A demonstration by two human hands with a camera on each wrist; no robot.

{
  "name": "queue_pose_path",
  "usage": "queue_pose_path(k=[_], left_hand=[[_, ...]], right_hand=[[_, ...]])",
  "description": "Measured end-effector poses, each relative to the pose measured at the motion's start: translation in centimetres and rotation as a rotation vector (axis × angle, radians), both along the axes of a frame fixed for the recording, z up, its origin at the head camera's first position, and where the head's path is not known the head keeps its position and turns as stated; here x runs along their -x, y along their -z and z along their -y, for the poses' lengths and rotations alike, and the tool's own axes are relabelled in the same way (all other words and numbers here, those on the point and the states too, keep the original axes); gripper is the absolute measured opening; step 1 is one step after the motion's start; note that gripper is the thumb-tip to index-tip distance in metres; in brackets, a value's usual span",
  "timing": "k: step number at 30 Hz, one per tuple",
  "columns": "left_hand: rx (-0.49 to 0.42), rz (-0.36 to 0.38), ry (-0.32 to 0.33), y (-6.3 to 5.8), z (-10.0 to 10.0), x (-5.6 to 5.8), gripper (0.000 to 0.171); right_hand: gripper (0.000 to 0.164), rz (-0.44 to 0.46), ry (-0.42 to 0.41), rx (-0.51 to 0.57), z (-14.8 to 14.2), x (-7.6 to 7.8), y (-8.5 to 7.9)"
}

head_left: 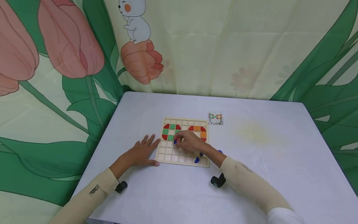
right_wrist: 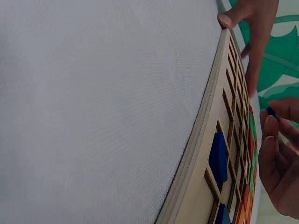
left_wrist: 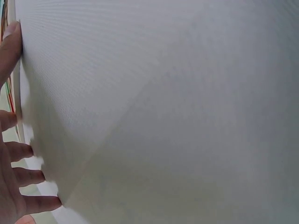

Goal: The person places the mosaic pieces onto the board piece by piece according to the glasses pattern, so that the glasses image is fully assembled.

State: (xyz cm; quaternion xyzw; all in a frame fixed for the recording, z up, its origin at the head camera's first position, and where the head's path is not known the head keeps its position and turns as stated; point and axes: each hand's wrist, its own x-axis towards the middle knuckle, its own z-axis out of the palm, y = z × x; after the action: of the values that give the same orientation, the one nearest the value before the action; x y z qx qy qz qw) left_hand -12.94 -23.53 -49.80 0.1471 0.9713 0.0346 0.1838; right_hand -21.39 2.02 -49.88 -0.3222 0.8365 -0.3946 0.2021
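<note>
A wooden grid board (head_left: 170, 158) lies on the white table, with red, green and orange pieces set in its far cells. Over its middle, my right hand (head_left: 190, 141) pinches a small blue piece (right_wrist: 272, 112) between thumb and fingertips. My left hand (head_left: 142, 151) rests spread on the table at the board's left side, its thumb and forefinger touching the edge. One loose blue piece (head_left: 197, 160) lies on the near right cells, and another blue piece (head_left: 201, 154) is just beyond it. The right hand hides some cells.
A small pattern card (head_left: 215, 118) lies past the board's far right corner. Right of the board, partly behind the right forearm, is another blue piece (head_left: 220, 151). A printed curtain (head_left: 209, 49) hangs behind the table's far edge.
</note>
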Motion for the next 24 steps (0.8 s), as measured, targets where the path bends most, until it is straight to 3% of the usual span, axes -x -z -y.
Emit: queue_pose_path(k=[16, 24], left_hand=[[-0.006, 0.007, -0.001, 0.1, 0.0, 0.2, 0.109], [0.006, 0.010, 0.004, 0.4, 0.2, 0.4, 0.109]], right_hand=[[0.020, 0.051, 0.059, -0.019, 2.9, -0.4, 0.0], [0.023, -0.007, 0.047, -0.026, 4.0, -0.5, 0.5]])
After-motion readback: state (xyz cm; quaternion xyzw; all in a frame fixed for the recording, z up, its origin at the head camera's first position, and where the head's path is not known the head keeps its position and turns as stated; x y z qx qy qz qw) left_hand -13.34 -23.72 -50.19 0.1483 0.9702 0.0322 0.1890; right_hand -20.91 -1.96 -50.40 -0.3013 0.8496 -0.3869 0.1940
